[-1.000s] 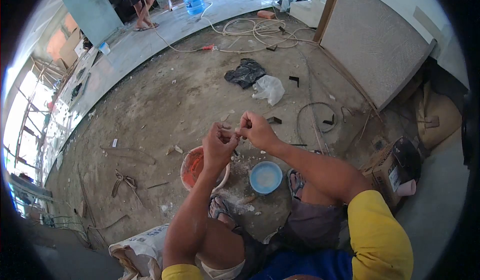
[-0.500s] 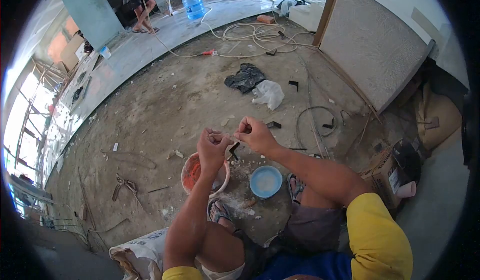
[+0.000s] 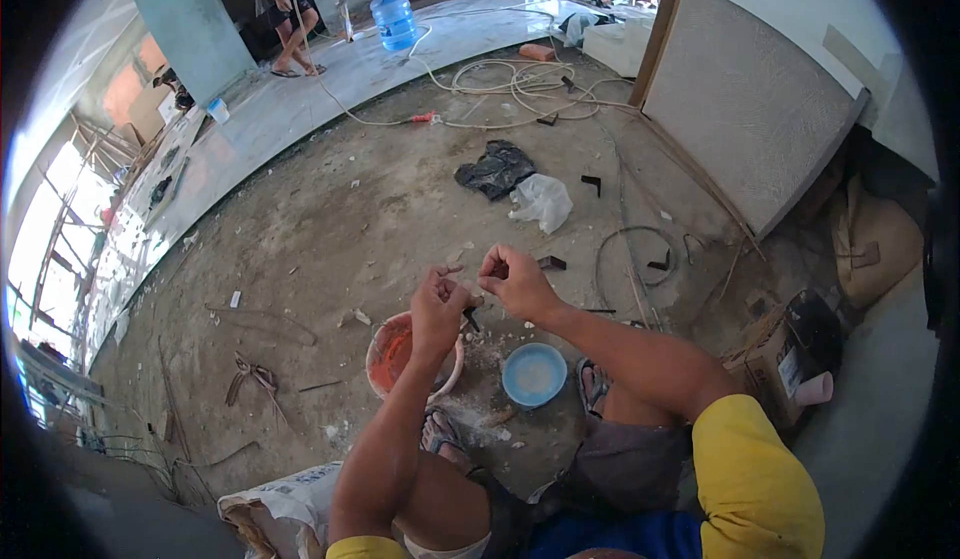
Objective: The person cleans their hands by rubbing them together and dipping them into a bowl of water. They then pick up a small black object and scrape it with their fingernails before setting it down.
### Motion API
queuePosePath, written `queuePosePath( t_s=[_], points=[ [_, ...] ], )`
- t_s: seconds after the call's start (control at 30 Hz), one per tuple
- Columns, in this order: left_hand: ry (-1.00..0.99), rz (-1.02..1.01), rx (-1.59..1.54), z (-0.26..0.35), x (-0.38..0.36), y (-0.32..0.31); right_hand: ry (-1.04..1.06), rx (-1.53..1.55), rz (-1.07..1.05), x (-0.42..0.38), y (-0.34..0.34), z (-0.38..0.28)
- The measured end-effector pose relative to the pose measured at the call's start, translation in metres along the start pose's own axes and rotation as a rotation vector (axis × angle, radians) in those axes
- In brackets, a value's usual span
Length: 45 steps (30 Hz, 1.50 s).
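Observation:
My left hand point(image 3: 438, 307) is raised over the rim of an orange-stained bucket point(image 3: 384, 357), its fingers curled together in a pinch. Close beside it, my right hand point(image 3: 516, 281) also pinches, thumb against forefinger. Whatever lies between the fingertips is too small to make out. A narrow gap separates the two hands. Partly hidden behind my left hand is a small black angled piece point(image 3: 471, 319). Below my right hand, a light-blue basin point(image 3: 534, 374) with pale contents stands on the dirt floor, near my sandalled feet.
Black plastic point(image 3: 496, 169) and a clear plastic bag point(image 3: 542, 203) lie ahead, near black L-shaped pieces point(image 3: 592, 185). A coiled hose point(image 3: 520, 77) spreads farther back. A blue water jug point(image 3: 393, 19) and a standing person point(image 3: 285, 9) are beyond. A cardboard box point(image 3: 765, 364) sits at right.
My hands have moved slightly down and right in view, and a left finger has lifted a little. The whole scene has shifted slightly with the head.

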<state>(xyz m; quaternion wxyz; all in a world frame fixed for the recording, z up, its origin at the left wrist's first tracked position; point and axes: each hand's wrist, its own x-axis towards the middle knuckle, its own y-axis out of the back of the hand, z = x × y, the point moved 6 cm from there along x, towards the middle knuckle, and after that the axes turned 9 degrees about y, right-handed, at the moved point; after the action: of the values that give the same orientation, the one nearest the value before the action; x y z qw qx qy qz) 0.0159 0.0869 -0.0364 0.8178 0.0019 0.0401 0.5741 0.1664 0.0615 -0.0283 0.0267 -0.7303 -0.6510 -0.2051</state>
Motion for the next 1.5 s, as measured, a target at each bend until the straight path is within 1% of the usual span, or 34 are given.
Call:
queuePosePath(
  t_s=[0.1, 0.2, 0.27, 0.4, 0.5, 0.57, 0.7, 0.77, 0.8, 0.87, 0.9, 0.97, 1.0, 1.07, 1.1, 1.17, 1.2, 1.27, 1.37, 1.5],
  points=[
    [-0.001, -0.013, 0.069, 0.0, -0.002, -0.002, -0.031, 0.078, 0.0, -0.001, -0.002, 0.0],
    [0.009, -0.031, 0.069, 0.009, -0.008, -0.007, -0.031, 0.065, -0.013, -0.001, -0.002, 0.0],
    [0.002, -0.04, 0.078, 0.014, -0.012, -0.009, 0.008, 0.018, -0.013, 0.0, -0.002, 0.0],
    [0.006, -0.063, 0.136, 0.012, -0.01, -0.008, 0.01, 0.008, -0.053, -0.001, -0.003, -0.005],
    [-0.026, -0.065, 0.159, 0.008, -0.009, -0.007, 0.02, -0.036, -0.064, -0.001, -0.002, -0.01],
    [-0.035, -0.073, 0.3, 0.008, -0.01, -0.009, 0.026, -0.065, -0.062, -0.002, -0.001, -0.008],
    [-0.092, -0.071, 0.37, 0.014, -0.011, -0.011, 0.054, -0.079, -0.076, -0.002, 0.0, -0.005],
    [-0.173, -0.041, 0.389, 0.021, -0.014, -0.013, 0.08, -0.064, -0.077, -0.002, 0.0, -0.008],
    [-0.173, -0.042, 0.39, 0.025, -0.016, -0.015, 0.08, -0.064, -0.077, -0.002, 0.0, -0.009],
    [-0.163, 0.044, 0.425, 0.035, -0.018, -0.015, 0.005, -0.031, -0.087, -0.003, 0.0, -0.007],
    [-0.162, 0.044, 0.427, 0.029, -0.014, -0.014, 0.004, -0.029, -0.087, -0.002, -0.001, -0.005],
    [-0.004, 0.092, 0.164, 0.006, 0.0, -0.005, -0.043, 0.107, -0.061, -0.001, -0.003, 0.004],
    [-0.003, 0.091, 0.165, 0.009, -0.001, -0.005, -0.044, 0.108, -0.06, -0.001, -0.004, 0.001],
    [0.054, 0.076, -0.054, 0.01, -0.002, -0.003, -0.056, 0.197, -0.062, -0.002, -0.005, -0.005],
    [0.054, 0.076, -0.053, 0.009, -0.001, -0.003, -0.056, 0.197, -0.062, -0.002, -0.005, -0.003],
    [0.11, 0.075, -0.256, -0.001, 0.001, 0.0, -0.046, 0.22, -0.056, -0.001, -0.007, 0.0],
    [0.109, 0.076, -0.255, -0.005, 0.003, 0.002, -0.045, 0.221, -0.057, -0.001, -0.007, 0.0],
    [0.193, 0.033, -0.475, -0.019, 0.007, 0.004, -0.018, 0.249, -0.029, 0.0, -0.007, 0.0],
    [0.222, 0.05, -0.439, -0.013, 0.004, 0.003, -0.032, 0.224, -0.019, -0.001, -0.005, -0.005],
    [0.199, 0.051, -0.357, -0.013, 0.004, 0.004, -0.018, 0.207, 0.007, 0.0, -0.003, -0.009]
  ],
)
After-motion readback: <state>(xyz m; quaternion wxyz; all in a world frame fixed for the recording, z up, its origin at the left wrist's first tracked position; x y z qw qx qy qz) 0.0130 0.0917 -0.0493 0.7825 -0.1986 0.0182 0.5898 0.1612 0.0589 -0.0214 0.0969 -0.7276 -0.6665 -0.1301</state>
